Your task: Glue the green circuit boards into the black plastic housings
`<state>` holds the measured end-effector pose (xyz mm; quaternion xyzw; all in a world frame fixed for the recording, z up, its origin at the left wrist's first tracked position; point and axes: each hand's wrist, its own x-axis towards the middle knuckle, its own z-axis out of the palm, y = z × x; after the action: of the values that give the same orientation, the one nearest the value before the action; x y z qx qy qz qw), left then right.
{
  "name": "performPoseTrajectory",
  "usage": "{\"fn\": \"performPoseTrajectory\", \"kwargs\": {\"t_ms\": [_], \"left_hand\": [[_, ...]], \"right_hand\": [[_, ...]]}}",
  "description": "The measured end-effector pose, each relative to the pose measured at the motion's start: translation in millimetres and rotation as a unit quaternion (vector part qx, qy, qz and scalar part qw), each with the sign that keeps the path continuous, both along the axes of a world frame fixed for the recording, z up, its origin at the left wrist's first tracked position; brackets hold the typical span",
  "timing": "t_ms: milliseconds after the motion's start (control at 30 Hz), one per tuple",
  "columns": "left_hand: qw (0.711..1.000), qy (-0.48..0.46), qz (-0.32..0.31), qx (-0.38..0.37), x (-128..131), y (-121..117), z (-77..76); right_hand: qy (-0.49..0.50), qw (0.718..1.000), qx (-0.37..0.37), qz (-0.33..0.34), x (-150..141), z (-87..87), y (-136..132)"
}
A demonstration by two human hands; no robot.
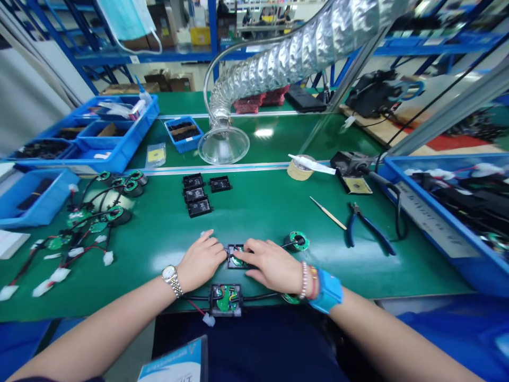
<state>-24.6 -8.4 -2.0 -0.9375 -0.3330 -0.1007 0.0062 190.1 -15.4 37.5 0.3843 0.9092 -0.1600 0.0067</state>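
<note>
A small black plastic case with a green circuit board inside lies on the green bench before me. My left hand is closed at the case's left edge; whatever its curled fingers hold is hidden. From the right, my right hand covers part of the case, index fingertip on the board and thumb by the lower edge. A black cable leads from beneath that hand to a round green board. Nearer to me sits a second case, with a board, coloured wires, cables both sides and a white connector.
Several empty black cases lie farther back. Wired round boards cluster left beside blue bins. At right are a wooden-handled pick, blue-handled cutters, a tape roll and a large blue bin. An extraction hood hangs ahead.
</note>
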Motion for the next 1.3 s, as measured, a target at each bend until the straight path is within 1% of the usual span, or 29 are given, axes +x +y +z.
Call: {"fn": "performPoseTrajectory", "kwargs": {"t_ms": [67, 133, 200, 267, 333, 433, 500, 567, 633, 667, 733, 800, 867, 900, 967, 1000, 1033, 1067, 1133, 1167, 1233, 1300], "left_hand": [[1.0, 0.001, 0.009, -0.005, -1, -1, 0.8], [1.0, 0.003, 0.017, -0.013, -1, -1, 2.7], [0.999, 0.0, 0.023, -0.024, -3, -2, 7.0], [0.999, -0.009, 0.029, -0.038, -8, -3, 14.5], [0.998, -0.017, 0.034, -0.055, -18, -9, 24.3], [0.994, -0.028, 0.032, -0.099, -38, -26, 36.1], [0.989, -0.032, 0.026, -0.144, -50, -44, 38.6], [0.982, -0.038, 0.025, -0.185, -57, -61, 37.5], [0.975, -0.056, 0.027, -0.214, -62, -69, 35.5], [0.972, -0.065, 0.028, -0.223, -64, -67, 35.1], [0.973, -0.075, 0.035, -0.214, -67, -51, 35.4], [0.982, -0.064, 0.075, -0.161, -70, -19, 34.7], [0.983, -0.036, 0.158, -0.082, -71, 20, 30.2], [0.979, -0.02, 0.194, -0.059, -69, 38, 26.5], [0.974, -0.003, 0.219, -0.055, -63, 65, 17.6], [0.975, -0.001, 0.212, -0.062, -58, 71, 13.5], [0.98, -0.002, 0.186, -0.075, -52, 72, 10.2], [0.985, -0.001, 0.148, -0.091, -46, 68, 8.0], [0.99, 0.017, 0.052, -0.128, -31, 49, 7.0], [0.988, 0.038, 0.014, -0.149, -23, 36, 8.0], [0.979, 0.084, -0.03, -0.182, -6, 16, 11.9], [0.971, 0.088, -0.054, -0.214, 3, 8, 17.3]], "right_hand": [[0.064, 0.997, 0.027, -0.029, 28, 4.0, 3], [0.086, 0.991, 0.06, -0.079, 60, 2.5, 6], [0.079, 0.989, 0.052, -0.114, 86, -5.1, 8], [0.088, 0.987, 0.026, -0.132, 96, -15.0, 8], [0.117, 0.985, 0.005, -0.13, 93, -22.4, 7], [0.153, 0.984, -0.037, -0.084, 76, -22.9, 3], [0.164, 0.982, -0.082, -0.043, 67, -16.7, 0], [0.163, 0.979, -0.124, -0.012, 64, -7.7, -1], [0.149, 0.975, -0.161, 0.017, 64, 1.3, 4], [0.141, 0.974, -0.174, 0.035, 63, 5.0, 10], [0.13, 0.974, -0.174, 0.062, 57, 9.3, 31], [0.129, 0.981, -0.129, 0.061, 40, 8.3, 61], [0.124, 0.99, -0.062, 0.025, 16, 1.8, 93], [0.116, 0.993, -0.035, 0.004, 3, -2.9, 106], [0.101, 0.994, 0.003, -0.029, -14, -12.8, 125], [0.099, 0.994, 0.016, -0.037, -18, -17.2, 129], [0.103, 0.994, 0.027, -0.04, -17, -20.7, 130], [0.111, 0.992, 0.036, -0.041, -12, -23.4, 128], [0.138, 0.988, 0.051, -0.05, 6, -26.7, 116], [0.151, 0.985, 0.057, -0.061, 17, -28.0, 109], [0.173, 0.978, 0.065, -0.093, 37, -31.0, 96], [0.185, 0.977, 0.054, -0.096, 44, -33.6, 85]]}}
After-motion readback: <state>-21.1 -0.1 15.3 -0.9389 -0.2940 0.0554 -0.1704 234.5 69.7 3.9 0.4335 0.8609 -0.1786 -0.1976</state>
